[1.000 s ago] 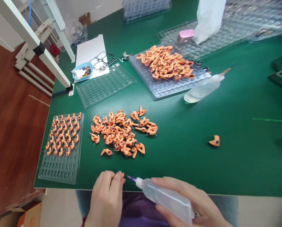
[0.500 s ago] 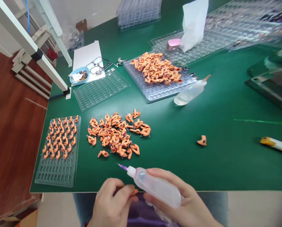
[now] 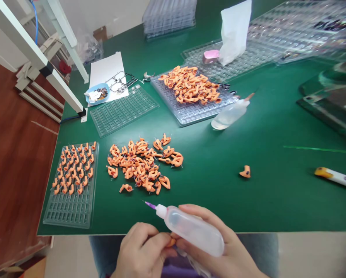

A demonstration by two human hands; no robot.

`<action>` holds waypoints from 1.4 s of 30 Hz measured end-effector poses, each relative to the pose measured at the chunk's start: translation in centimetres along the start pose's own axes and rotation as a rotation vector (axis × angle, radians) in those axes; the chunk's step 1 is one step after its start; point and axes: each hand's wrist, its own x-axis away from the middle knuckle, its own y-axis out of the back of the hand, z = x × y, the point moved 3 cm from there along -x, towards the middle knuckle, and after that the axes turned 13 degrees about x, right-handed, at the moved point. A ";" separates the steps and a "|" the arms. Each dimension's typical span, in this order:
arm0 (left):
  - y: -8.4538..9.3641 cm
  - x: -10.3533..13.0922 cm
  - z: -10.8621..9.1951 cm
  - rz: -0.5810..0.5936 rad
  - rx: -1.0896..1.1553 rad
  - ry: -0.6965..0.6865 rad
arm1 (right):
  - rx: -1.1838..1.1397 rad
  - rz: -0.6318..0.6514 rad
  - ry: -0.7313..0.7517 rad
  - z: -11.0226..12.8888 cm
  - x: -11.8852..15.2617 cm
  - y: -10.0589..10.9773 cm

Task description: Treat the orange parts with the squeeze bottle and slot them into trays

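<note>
My left hand (image 3: pixel 145 251) pinches a small orange piece (image 3: pixel 171 242) just beyond the table's front edge. My right hand (image 3: pixel 216 241) is wrapped round a translucent squeeze bottle (image 3: pixel 194 231), its purple needle tip pointing up and left; a crumpled whitish cloth (image 3: pixel 197 266) hangs under this hand. The fingertips of both hands meet near the orange piece. Ahead of them lies a loose pile of orange pieces (image 3: pixel 139 164). To the left, a clear tray (image 3: pixel 68 210) holds rows of orange pieces. One single orange piece (image 3: pixel 245 172) lies on the right.
A stack of trays (image 3: pixel 187 117) bears more orange pieces, with a second bottle (image 3: pixel 229 116) beside it. An unfilled tray (image 3: pixel 123 110), a blue dish (image 3: pixel 98 101), a pink box (image 3: pixel 211 56), white tissue (image 3: pixel 235 33) and a yellow-tipped pen (image 3: pixel 336 177) are also on the green table.
My left hand has shifted slightly right, bringing the orange piece closer to my right fingers. The bottle stays in my right hand, and the view has moved a little.
</note>
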 end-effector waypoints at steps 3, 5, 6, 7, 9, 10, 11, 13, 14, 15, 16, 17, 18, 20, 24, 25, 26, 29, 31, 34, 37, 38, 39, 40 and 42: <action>-0.3 0.4 0.1 -0.033 0.014 0.013 | 0.009 0.019 0.003 0.1 0.0 0.0; -0.6 0.9 0.4 -0.070 0.021 0.031 | 0.024 0.025 0.022 0.2 0.0 0.1; -0.8 1.1 0.5 -0.084 0.024 0.039 | 0.029 0.024 0.031 0.2 0.0 0.1; -0.9 1.3 0.6 -0.090 0.026 0.044 | 0.032 0.020 0.041 0.3 0.1 0.1; -1.1 1.6 0.7 -0.086 0.030 0.044 | 0.030 0.005 0.060 0.3 0.1 0.0; -1.1 1.7 0.7 -0.084 0.032 0.042 | 0.023 0.002 0.064 0.4 0.1 0.0; -1.1 1.8 0.7 -0.084 0.036 0.039 | 0.009 0.005 0.062 0.4 0.2 -0.1; -1.1 1.8 0.7 -0.083 0.045 0.037 | -0.029 0.021 0.049 0.3 0.3 -0.2; -1.0 1.8 0.7 -0.083 0.048 0.037 | -0.045 0.031 0.044 0.3 0.3 -0.2; -1.0 1.8 0.7 -0.086 0.051 0.035 | -0.050 0.034 0.048 0.3 0.4 -0.3; -1.0 1.8 0.6 -0.088 0.050 0.034 | -0.044 0.029 0.062 0.4 0.4 -0.2; -1.0 1.8 0.6 -0.093 0.046 0.031 | -0.029 0.022 0.081 0.4 0.4 -0.2; -1.0 1.9 0.6 -0.097 0.040 0.026 | -0.011 0.016 0.101 0.5 0.5 -0.2; -1.1 1.9 0.5 -0.096 0.039 0.027 | 0.018 0.015 0.140 0.5 0.4 0.0; -1.2 2.0 0.5 -0.078 0.077 0.050 | 0.082 0.055 0.261 0.4 0.1 0.6; -1.2 2.0 0.5 -0.076 0.085 0.054 | 0.101 0.085 0.300 0.3 -0.1 0.8; -1.2 2.0 0.5 -0.075 0.089 0.056 | 0.118 0.134 0.339 0.2 -0.2 0.9; -1.3 2.1 0.6 -0.082 0.095 0.072 | 0.158 0.273 0.425 -0.1 -0.5 1.1; -1.3 2.1 0.7 -0.102 0.092 0.083 | 0.138 0.304 0.387 -0.2 -0.6 1.1; -1.3 2.2 0.7 -0.137 0.076 0.076 | 0.056 0.218 0.172 -0.3 -0.8 1.0; -1.2 2.1 0.5 -0.141 0.069 0.052 | 0.012 0.047 0.075 0.4 -0.9 1.0; -1.1 2.0 0.4 -0.136 0.064 0.044 | 0.009 -0.003 0.096 0.7 -0.9 0.9; -1.0 1.9 0.3 -0.128 0.048 0.037 | 0.014 -0.044 0.132 1.0 -1.0 0.8; -1.0 1.7 0.2 -0.114 0.021 0.028 | 0.033 -0.076 0.182 1.3 -1.0 0.6; -0.9 1.4 -0.2 -0.069 -0.053 0.011 | 0.133 -0.122 0.329 1.7 -1.0 0.1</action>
